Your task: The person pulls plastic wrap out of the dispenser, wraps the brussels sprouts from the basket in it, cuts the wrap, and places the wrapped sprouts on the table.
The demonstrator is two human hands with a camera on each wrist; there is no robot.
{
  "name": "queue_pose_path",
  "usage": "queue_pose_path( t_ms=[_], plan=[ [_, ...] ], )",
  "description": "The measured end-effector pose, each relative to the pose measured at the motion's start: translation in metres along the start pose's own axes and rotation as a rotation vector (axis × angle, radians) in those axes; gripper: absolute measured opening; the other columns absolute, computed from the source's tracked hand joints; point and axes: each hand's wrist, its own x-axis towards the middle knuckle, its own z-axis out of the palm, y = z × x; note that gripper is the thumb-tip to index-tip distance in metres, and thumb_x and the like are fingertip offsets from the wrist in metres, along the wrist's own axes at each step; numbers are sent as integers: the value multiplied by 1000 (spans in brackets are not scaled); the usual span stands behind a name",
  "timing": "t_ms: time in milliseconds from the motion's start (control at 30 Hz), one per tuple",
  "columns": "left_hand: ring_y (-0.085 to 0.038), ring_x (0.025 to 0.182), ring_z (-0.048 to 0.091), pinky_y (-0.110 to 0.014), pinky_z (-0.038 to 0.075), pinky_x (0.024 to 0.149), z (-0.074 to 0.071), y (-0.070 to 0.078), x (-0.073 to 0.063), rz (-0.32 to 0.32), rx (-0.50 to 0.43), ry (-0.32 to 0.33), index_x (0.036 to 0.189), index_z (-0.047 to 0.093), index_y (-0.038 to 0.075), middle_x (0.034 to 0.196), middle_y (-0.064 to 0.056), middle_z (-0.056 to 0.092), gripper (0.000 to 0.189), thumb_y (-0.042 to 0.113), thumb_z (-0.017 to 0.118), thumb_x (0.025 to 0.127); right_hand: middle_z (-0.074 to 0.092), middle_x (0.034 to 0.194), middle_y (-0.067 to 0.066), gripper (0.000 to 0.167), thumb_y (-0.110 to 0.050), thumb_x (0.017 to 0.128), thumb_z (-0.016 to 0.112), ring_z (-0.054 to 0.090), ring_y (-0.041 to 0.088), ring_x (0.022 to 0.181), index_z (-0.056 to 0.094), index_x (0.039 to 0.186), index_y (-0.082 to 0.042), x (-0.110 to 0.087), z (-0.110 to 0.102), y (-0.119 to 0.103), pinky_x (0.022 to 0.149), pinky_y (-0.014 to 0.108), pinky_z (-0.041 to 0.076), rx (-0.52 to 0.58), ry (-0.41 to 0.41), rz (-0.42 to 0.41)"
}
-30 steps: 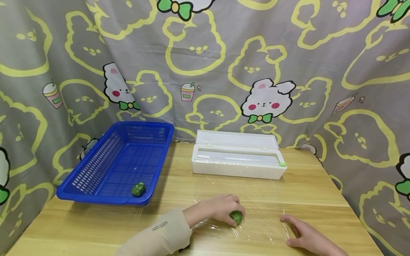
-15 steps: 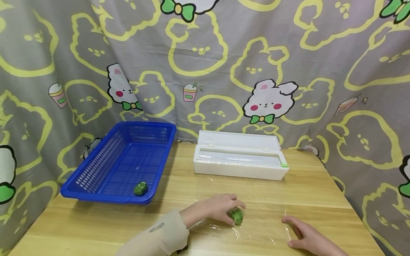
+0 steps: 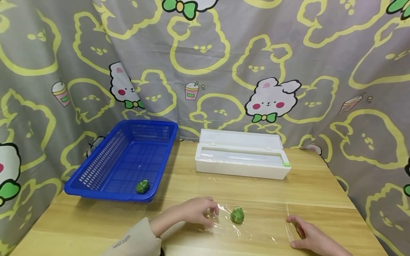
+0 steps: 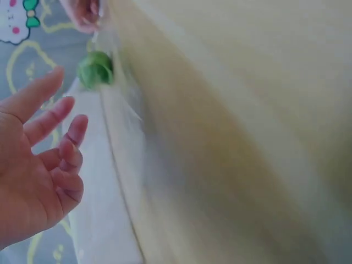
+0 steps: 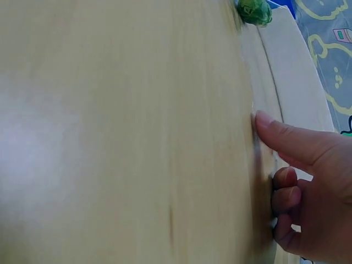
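Note:
A green Brussels sprout (image 3: 237, 215) sits on a sheet of clear plastic wrap (image 3: 256, 231) spread over the table. My left hand (image 3: 199, 212) is just left of it, over the wrap, fingers loosely bent and apart from the sprout; the left wrist view shows the palm holding nothing. At the wrap's right edge, my right hand (image 3: 310, 236) holds the film by thumb and fingers, and creases run between them. In the right wrist view the thumb (image 5: 286, 135) lies along that edge while the other fingers curl. A second sprout (image 3: 142, 186) lies in the blue basket (image 3: 121, 196).
Behind the wrap stands a white wrap dispenser (image 3: 240, 171), lid raised, with a film roll (image 3: 240, 155) inside and a green slider (image 3: 286, 164) at its right end. The basket occupies the table's left side. A patterned curtain (image 3: 205, 46) hangs behind the wooden table (image 3: 323, 192).
My left hand has let go of the sprout and moved left, leaving it on the wrap. My right hand stays at the film's edge. The head view has shifted slightly.

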Motion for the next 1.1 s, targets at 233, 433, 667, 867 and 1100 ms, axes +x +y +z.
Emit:
queue_pose_path(
  t_ms=[233,433,667,867,1100],
  plan=[
    [2,74,45,-14,40,68,7,-18,-27,-60,32,-43,89,61,20,82,12,49,25,28,76,70,31,70,-4,37,-10,78,69,33,5,59,38,96,-3,-2,5,7,48,24,26,6,83,-180],
    [2,75,44,-15,40,67,8,-19,-40,-42,115,-32,90,63,22,86,13,48,23,29,75,71,33,65,4,33,5,74,68,35,9,57,44,94,-6,-6,9,10,45,21,27,26,131,-360],
    [0,79,41,-15,38,64,12,-21,-47,-10,174,5,91,62,26,91,12,44,25,21,74,70,38,71,-11,24,-13,78,70,36,-6,64,52,95,-14,-6,10,6,48,18,30,-140,105,-303],
    [-2,80,39,-12,35,65,14,-23,-45,58,238,32,79,59,25,87,11,42,12,19,68,76,43,80,-17,9,-16,83,65,38,-7,69,59,89,-17,-4,8,3,52,18,34,-210,79,-238],
    [-5,81,35,-12,32,71,18,-28,-42,223,391,142,73,56,25,88,9,42,12,19,64,80,44,83,-17,12,-12,79,68,42,-6,72,63,80,-23,-3,11,-1,55,19,37,-282,227,-289]
  ],
)
